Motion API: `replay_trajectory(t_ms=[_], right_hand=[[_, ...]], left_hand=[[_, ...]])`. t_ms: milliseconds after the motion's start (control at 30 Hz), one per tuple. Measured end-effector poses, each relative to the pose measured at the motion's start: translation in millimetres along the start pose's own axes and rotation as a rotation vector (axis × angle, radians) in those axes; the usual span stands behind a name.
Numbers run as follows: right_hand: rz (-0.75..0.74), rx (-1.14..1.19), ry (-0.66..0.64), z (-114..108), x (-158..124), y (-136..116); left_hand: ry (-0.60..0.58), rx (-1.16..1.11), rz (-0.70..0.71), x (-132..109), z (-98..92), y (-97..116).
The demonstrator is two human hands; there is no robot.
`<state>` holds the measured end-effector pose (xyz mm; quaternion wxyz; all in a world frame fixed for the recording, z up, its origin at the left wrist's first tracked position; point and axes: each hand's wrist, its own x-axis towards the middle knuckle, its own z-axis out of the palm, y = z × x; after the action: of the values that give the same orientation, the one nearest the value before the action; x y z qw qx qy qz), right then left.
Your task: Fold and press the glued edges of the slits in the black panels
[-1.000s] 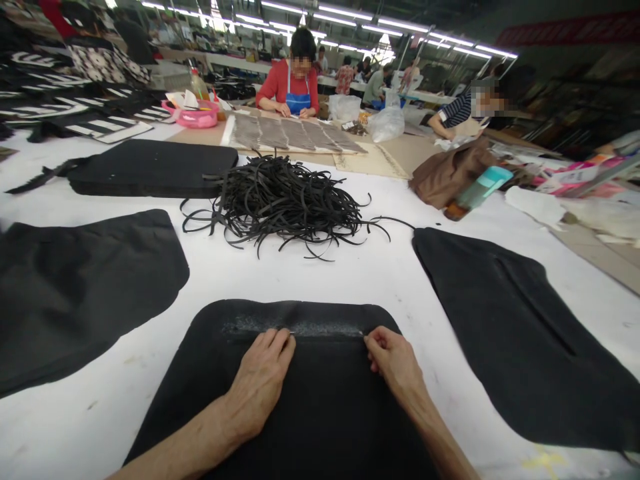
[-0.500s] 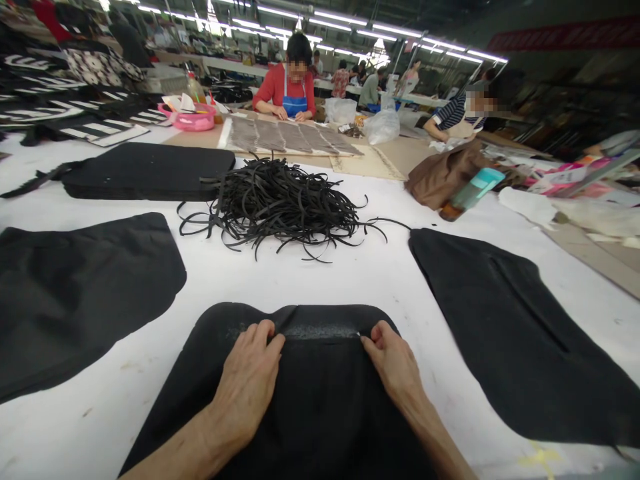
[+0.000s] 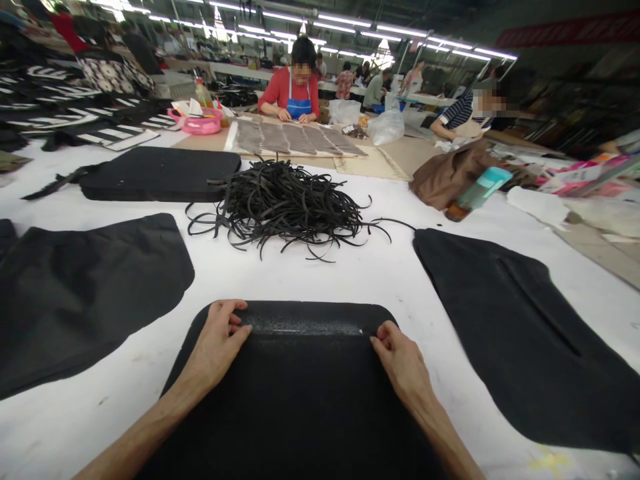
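In front of me a black, leather-like panel (image 3: 310,400) with rounded far corners lies on the white table. A greyish, whitish-flecked band (image 3: 305,327) runs across it near the far edge. My left hand (image 3: 215,347) rests on the far left corner, thumb and forefinger apart with a gap between them. At the band's right end my right hand (image 3: 405,367) has its thumb and fingers drawn together on the panel. A small white speck (image 3: 361,331) shows just left of those fingertips.
Beyond the panel lies a heap of thin black strips (image 3: 290,203), beside a stack of black pieces (image 3: 160,175). More black panels lie left (image 3: 95,293) and right (image 3: 520,333). Farther off are a brown cloth (image 3: 445,173), a bottle (image 3: 477,193), a pink basket (image 3: 200,123) and co-workers (image 3: 295,87).
My left hand has moved left to the panel's far corner, its thumb and forefinger now apart. The panel's far edge, wavy before, lies straighter. My right hand has shifted slightly right.
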<state>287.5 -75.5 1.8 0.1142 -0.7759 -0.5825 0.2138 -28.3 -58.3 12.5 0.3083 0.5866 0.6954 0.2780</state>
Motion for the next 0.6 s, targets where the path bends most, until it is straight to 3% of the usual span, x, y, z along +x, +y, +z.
replay_trajectory(t_ms=[100, 200, 367, 467, 600], right_hand=[[-0.068, -0.031, 0.097, -3, -6, 4], [-0.228, -0.138, 0.245, -2, -19, -4], [-0.655, -0.278, 0.242, 22, -37, -37], [-0.727, -0.373, 0.245, 39, -39, -42], [-0.722, -0.431, 0.283, 47, -36, -31]], left_hand=[[0.058, 0.140, 0.119, -6, -6.3, 9], [0.067, 0.319, 0.359, -18, -2.6, 23], [-0.294, 0.495, 0.803, -35, 40.9, 39], [-0.394, 0.525, 0.886, -37, 68.1, 32], [-0.400, 0.519, 0.860, -34, 77.6, 17]])
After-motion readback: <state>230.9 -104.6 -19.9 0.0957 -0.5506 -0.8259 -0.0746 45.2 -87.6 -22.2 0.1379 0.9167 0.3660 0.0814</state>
